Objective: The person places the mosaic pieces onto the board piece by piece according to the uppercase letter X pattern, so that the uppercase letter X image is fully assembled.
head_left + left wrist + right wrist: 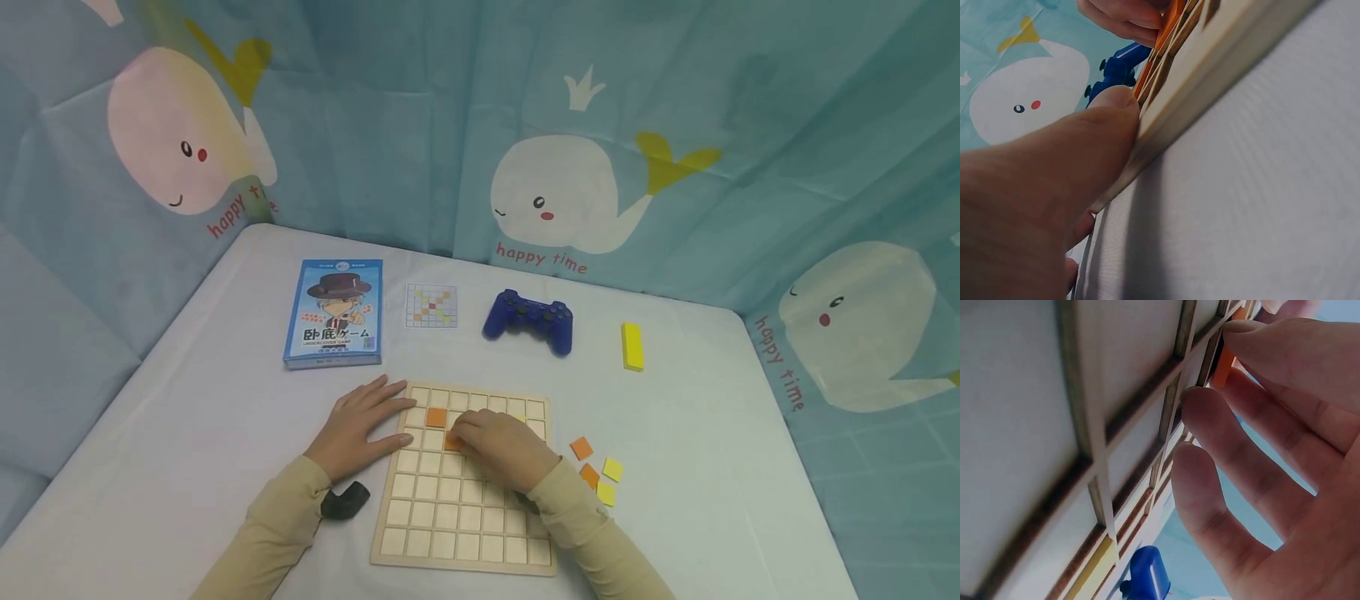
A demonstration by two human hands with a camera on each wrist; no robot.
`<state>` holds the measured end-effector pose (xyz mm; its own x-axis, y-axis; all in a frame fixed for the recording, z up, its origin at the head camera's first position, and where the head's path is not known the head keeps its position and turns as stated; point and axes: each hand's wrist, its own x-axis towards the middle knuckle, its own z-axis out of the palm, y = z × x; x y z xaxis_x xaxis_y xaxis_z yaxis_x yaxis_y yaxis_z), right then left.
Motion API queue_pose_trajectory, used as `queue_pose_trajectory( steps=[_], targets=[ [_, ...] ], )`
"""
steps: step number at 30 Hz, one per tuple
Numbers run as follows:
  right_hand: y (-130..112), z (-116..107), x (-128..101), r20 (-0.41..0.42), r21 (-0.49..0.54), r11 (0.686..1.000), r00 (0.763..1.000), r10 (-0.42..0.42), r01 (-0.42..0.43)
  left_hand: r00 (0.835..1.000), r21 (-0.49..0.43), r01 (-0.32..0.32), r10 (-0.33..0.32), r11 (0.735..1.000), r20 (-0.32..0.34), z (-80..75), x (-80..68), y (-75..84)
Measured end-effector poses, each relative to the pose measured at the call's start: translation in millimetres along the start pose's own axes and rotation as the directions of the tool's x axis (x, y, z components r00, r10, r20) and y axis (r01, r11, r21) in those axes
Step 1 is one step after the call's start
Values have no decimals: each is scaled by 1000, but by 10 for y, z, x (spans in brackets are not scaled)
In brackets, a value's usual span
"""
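A wooden grid board (465, 569) lies on the white table in front of me. My right hand (498, 446) is over its upper part, thumb and finger pinching an orange square tile (1224, 365) that stands tilted at a cell. Up and left of that one, a second orange tile (437, 417) lies flat in a cell. Partly behind the right hand, a yellow tile (521, 419) shows in the board. My left hand (363, 429) rests at the board's left edge with fingers spread, its thumb (1116, 103) touching the rim.
Loose orange tiles (581, 448) and yellow tiles (612, 469) lie right of the board. Behind it are a blue game box (337, 312), a patterned grid card (431, 306), a blue game controller (528, 319) and a yellow block (633, 347). A whale-print curtain (420, 125) hangs behind the table.
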<state>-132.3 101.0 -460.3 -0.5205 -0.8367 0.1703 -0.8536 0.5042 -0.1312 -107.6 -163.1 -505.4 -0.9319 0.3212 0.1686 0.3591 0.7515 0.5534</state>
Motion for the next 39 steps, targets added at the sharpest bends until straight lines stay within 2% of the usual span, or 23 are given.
queue_pose_trajectory(
  steps=[11, 15, 19, 25, 29, 32, 36, 39],
  targets=[
    [-11, -28, 8, 10, -17, 1000, 1000, -9, 9, 1000, 5, -4, 4, 1000, -3, 15, 4, -20],
    [17, -92, -47, 21, 12, 1000, 1000, 9, -9, 1000, 9, 1, -1, 1000, -5, 15, 6, -21],
    [76, -241, -231, 17, 18, 997, 997, 69, -70, 1000, 8, 5, -5, 1000, -11, 16, 1, -15],
    [215, -411, -740, 1, -21, 980, 980, 200, -200, 1000, 7, 2, -2, 1000, -12, 19, -1, -10],
    [281, -468, -1092, -9, -6, 944, 944, 329, -330, 1000, 11, 4, -4, 1000, -13, 25, -11, -18],
    [301, -505, -1330, -26, 17, 896, 896, 443, -443, 1000, 13, 3, -3, 1000, -16, 31, -13, -25],
    [325, -522, -1613, -42, 20, 800, 799, 600, -600, 1000, 13, -1, 1, 1000, -15, 32, -5, -24],
    [352, -508, -1758, -24, 5, 735, 735, 678, -678, 1000, 8, -3, 3, 1000, -15, 28, -5, -20]
  ],
)
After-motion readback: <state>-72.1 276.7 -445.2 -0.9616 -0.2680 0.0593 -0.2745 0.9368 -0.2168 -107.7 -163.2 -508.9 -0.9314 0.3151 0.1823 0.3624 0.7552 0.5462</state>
